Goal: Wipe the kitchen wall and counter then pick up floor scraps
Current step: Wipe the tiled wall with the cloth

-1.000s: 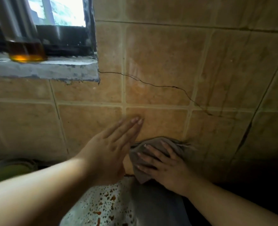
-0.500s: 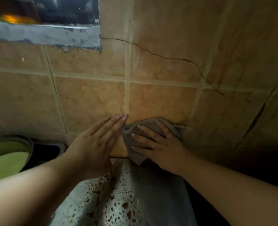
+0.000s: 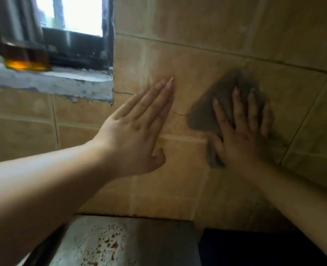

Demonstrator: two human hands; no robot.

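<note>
Head view looks at a tiled kitchen wall (image 3: 206, 31) that fills most of the frame: large tan tiles with pale grout lines, dull and smudged, darker toward the right and the lower right corner. A thin dark crack (image 3: 179, 113) runs across the tiles from the corner of the window ledge toward the cloth. At the upper left a window (image 3: 76, 14) with a dark frame lets in bright daylight. Below it lies a rough grey concrete ledge (image 3: 62, 83), chipped along its front edge. On the ledge stands a clear container of amber liquid (image 3: 26, 58); its upper part is blurred. At the bottom centre a grey surface (image 3: 139, 244) butts against the wall, spotted with rust-brown flecks; whether it is the counter or an appliance top cannot be told. To its right the space is dark.

Both bare forearms reach in from the bottom corners. The left hand (image 3: 137, 131) lies flat against the wall with fingers straight and together, pointing up and to the right, holding nothing. The right hand (image 3: 241, 131) is spread with straight fingers, pressing a grey-brown cloth (image 3: 216, 104) flat to the tiles, right of the left hand and apart from it. The cloth's edges are blurred.
</note>
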